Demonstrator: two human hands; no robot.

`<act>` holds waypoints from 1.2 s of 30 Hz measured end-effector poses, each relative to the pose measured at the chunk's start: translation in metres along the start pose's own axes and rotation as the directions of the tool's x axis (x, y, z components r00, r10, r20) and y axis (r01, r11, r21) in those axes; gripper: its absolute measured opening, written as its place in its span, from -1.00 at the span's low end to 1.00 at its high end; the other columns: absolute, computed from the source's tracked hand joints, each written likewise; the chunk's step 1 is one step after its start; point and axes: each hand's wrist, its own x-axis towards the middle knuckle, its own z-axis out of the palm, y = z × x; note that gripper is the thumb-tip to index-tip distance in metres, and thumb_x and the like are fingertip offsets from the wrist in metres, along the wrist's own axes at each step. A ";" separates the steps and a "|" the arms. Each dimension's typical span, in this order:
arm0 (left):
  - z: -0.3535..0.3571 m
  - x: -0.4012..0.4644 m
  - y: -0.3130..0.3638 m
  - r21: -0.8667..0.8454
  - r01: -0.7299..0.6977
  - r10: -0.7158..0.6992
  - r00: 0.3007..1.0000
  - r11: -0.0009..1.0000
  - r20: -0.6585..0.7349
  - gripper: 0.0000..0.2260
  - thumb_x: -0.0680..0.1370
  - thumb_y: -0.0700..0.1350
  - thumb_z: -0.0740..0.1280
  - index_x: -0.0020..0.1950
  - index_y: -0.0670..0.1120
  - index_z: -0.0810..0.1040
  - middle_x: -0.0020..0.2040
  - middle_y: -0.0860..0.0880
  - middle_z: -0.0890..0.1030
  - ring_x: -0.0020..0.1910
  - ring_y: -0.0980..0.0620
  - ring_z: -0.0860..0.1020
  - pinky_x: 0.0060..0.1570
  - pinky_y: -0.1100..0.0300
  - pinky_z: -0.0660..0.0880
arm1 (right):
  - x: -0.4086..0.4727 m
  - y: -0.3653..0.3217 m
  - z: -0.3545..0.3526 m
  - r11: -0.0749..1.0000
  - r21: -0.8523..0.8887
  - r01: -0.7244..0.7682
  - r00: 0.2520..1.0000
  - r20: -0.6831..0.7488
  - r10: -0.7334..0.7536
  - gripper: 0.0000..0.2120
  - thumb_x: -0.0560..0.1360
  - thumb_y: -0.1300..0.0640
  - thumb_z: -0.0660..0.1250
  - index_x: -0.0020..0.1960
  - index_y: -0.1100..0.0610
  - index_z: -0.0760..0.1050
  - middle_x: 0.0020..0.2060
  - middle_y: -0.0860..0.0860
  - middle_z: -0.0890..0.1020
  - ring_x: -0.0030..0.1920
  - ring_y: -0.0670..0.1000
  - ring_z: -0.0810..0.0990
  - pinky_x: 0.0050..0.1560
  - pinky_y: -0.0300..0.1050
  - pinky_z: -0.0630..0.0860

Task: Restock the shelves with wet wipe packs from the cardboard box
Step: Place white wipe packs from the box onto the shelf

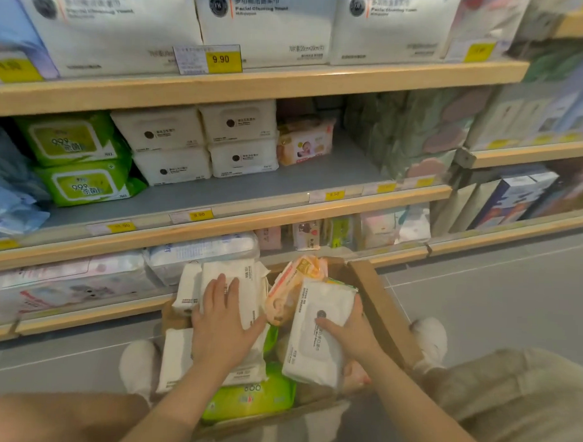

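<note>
A cardboard box sits on the floor between my knees, full of wet wipe packs. My left hand lies on a white pack in the box, fingers spread, thumb round its right edge. My right hand grips another white pack, thumb on its face and fingers behind its right edge. An orange pack stands between the two white ones. A green pack lies at the box's near end. The middle shelf holds green packs, stacked white packs and an orange baby pack.
The middle shelf has bare grey room in front and right of the orange baby pack. Above it stand large white towel packs with a 9.90 price tag. The lowest shelf holds clear-wrapped packs. Grey tiled floor lies to the right.
</note>
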 end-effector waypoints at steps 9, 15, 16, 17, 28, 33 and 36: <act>-0.011 0.027 0.022 0.011 0.413 -0.404 0.884 0.911 0.236 0.09 0.30 0.42 0.32 0.51 0.01 -0.31 0.50 -0.27 -0.13 0.43 -0.32 0.10 0.21 -0.17 0.38 | 0.009 0.004 0.009 0.988 0.154 0.021 0.999 -0.035 -0.016 -0.13 0.28 0.03 0.59 0.38 0.00 0.09 0.17 -0.05 0.45 0.15 0.03 0.48 0.00 -0.12 0.44; -0.019 0.019 0.009 -0.017 0.231 -0.225 0.959 0.973 0.171 0.00 0.28 0.42 0.29 0.52 0.07 -0.16 0.39 -0.20 0.16 0.29 -0.23 0.30 0.07 -0.03 0.46 | 0.000 -0.014 0.009 0.987 0.121 0.106 0.992 -0.085 -0.096 -0.01 0.07 -0.25 0.54 0.35 -0.11 0.12 0.22 -0.04 0.43 0.21 0.06 0.47 0.18 0.19 0.48; -0.021 0.016 0.007 -0.021 0.193 -0.187 0.968 0.981 0.165 -0.02 0.30 0.41 0.27 0.52 0.07 -0.16 0.39 -0.19 0.16 0.30 -0.22 0.30 0.07 -0.02 0.45 | -0.001 -0.019 0.008 0.987 0.096 0.132 0.988 -0.095 -0.123 0.00 0.06 -0.26 0.54 0.36 -0.10 0.12 0.22 -0.04 0.43 0.21 0.06 0.47 0.18 0.20 0.48; -0.023 0.013 0.005 -0.028 0.162 -0.156 0.975 0.986 0.157 -0.03 0.31 0.39 0.27 0.52 0.08 -0.16 0.40 -0.19 0.15 0.31 -0.22 0.29 0.08 -0.01 0.46 | -0.002 -0.024 0.005 0.987 0.059 0.152 0.984 -0.102 -0.145 0.00 0.06 -0.26 0.53 0.37 -0.11 0.12 0.23 -0.03 0.43 0.21 0.06 0.46 0.17 0.20 0.47; -0.106 0.029 -0.044 -0.083 0.072 -0.076 0.996 0.994 -0.053 -0.05 0.31 0.30 0.31 0.52 0.13 -0.17 0.30 -0.11 0.19 0.22 -0.14 0.30 0.10 0.01 0.42 | 0.007 -0.139 -0.037 0.870 -0.249 0.426 0.885 -0.082 -0.458 0.05 0.15 -0.16 0.58 0.46 -0.09 0.06 0.32 -0.02 0.37 0.29 0.07 0.39 0.25 0.12 0.41; -0.141 0.044 -0.099 -0.041 0.120 -0.125 0.985 0.992 -0.123 -0.04 0.22 0.36 0.21 0.52 0.12 -0.11 0.31 -0.09 0.19 0.22 -0.13 0.31 0.12 0.02 0.37 | 0.024 -0.214 -0.019 0.739 -0.304 0.601 0.783 0.037 -0.621 -0.07 0.24 -0.05 0.57 0.44 -0.11 0.10 0.24 -0.08 0.38 0.28 0.06 0.34 0.15 0.00 0.36; -0.151 0.051 -0.132 -0.029 0.160 -0.162 0.975 0.987 -0.149 0.01 0.12 0.44 0.04 0.52 0.13 -0.13 0.34 -0.07 0.15 0.24 -0.13 0.29 0.15 0.00 0.37 | 0.038 -0.255 0.007 0.686 -0.371 0.626 0.759 0.090 -0.644 -0.01 0.26 -0.04 0.56 0.49 -0.12 0.02 0.28 0.01 0.34 0.28 0.11 0.36 0.16 0.02 0.36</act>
